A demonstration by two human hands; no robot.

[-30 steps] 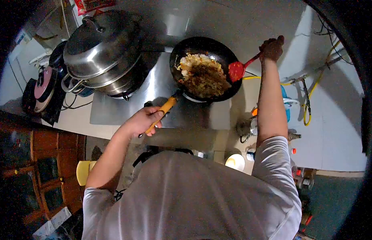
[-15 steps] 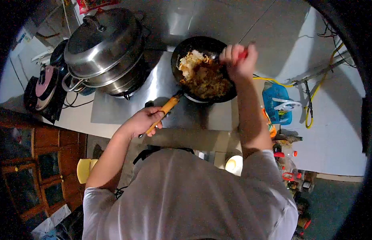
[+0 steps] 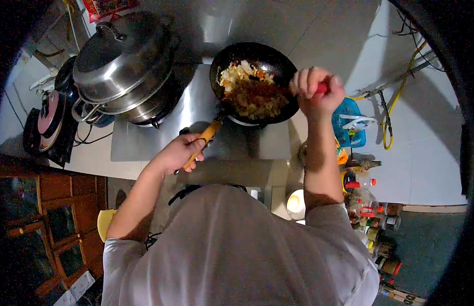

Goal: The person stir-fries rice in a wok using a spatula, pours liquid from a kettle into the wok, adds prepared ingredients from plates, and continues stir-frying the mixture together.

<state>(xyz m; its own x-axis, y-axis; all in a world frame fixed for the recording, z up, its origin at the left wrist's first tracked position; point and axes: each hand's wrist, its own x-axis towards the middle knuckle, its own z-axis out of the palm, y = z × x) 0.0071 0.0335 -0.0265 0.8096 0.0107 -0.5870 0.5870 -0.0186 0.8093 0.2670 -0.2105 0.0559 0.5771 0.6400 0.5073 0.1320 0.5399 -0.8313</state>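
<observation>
A dark wok sits on the stove with its wooden handle pointing toward me. My left hand is wrapped round that handle. Inside the wok lies food, browned with dark seasoning in front and with paler white and yellow pieces at the back left. Over the wok's right rim, my right hand is closed round the red handle of a cooking utensil. The utensil's working end is lost in the food, so its exact kind does not show.
A large lidded steel steamer pot stands on the left burner. Farther left is a pink-lidded appliance. To the right are a blue basket, a yellow hose and several bottles. A white bowl is below.
My right hand with the red-handled utensil has moved right and slightly down. The food has been shifted about, its pale part now spread along the back. My left hand keeps its hold.
</observation>
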